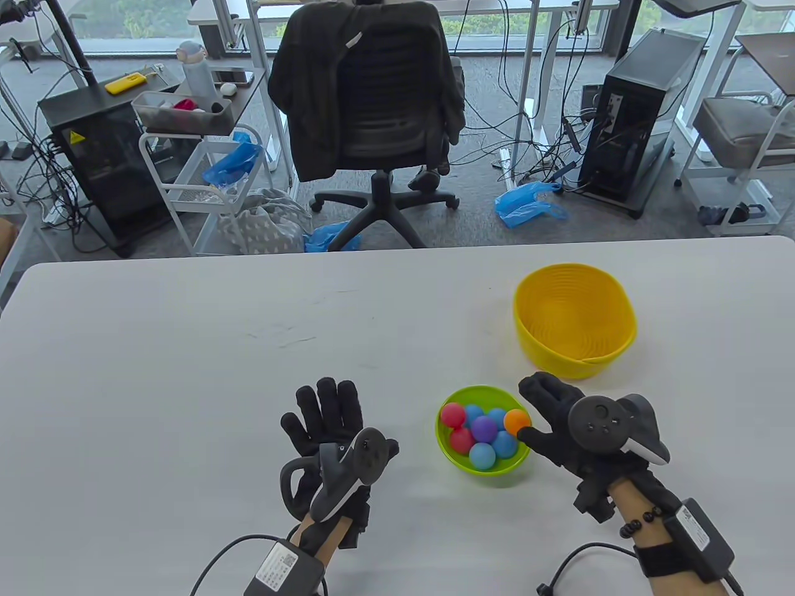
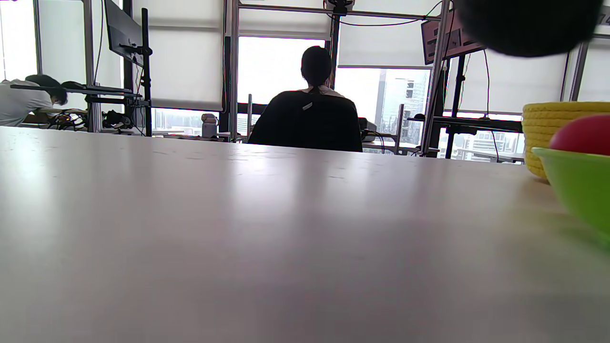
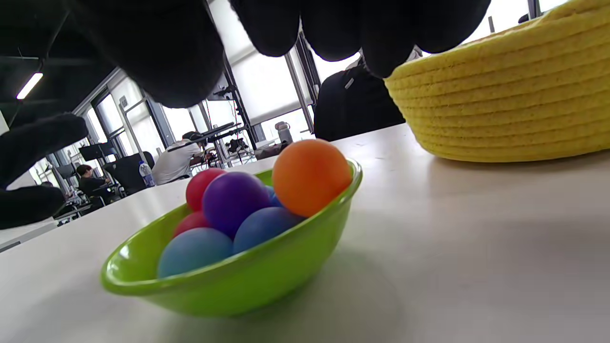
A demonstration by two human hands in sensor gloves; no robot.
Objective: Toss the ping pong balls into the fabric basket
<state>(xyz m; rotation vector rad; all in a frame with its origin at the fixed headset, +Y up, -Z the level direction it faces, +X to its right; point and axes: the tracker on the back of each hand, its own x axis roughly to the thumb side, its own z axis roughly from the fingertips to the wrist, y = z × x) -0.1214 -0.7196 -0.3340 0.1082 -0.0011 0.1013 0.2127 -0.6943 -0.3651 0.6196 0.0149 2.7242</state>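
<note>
A green bowl (image 1: 477,391) holds several coloured ping pong balls, with an orange ball (image 1: 515,422) at its right rim. The yellow fabric basket (image 1: 574,363) stands behind it to the right, with nothing showing inside. My right hand (image 1: 539,406) is open beside the bowl's right edge, thumb just below the orange ball. In the right wrist view my fingers (image 3: 381,33) hang spread above the orange ball (image 3: 310,176) without touching it. My left hand (image 1: 348,416) lies open with fingers spread on the table, left of the bowl, holding nothing.
The white table (image 1: 186,372) stretches wide to the left and behind the hands. The left wrist view shows the bowl (image 2: 579,183) with a red ball (image 2: 581,136) and the basket (image 2: 557,119) at its right edge. An office chair (image 1: 372,112) stands beyond the table.
</note>
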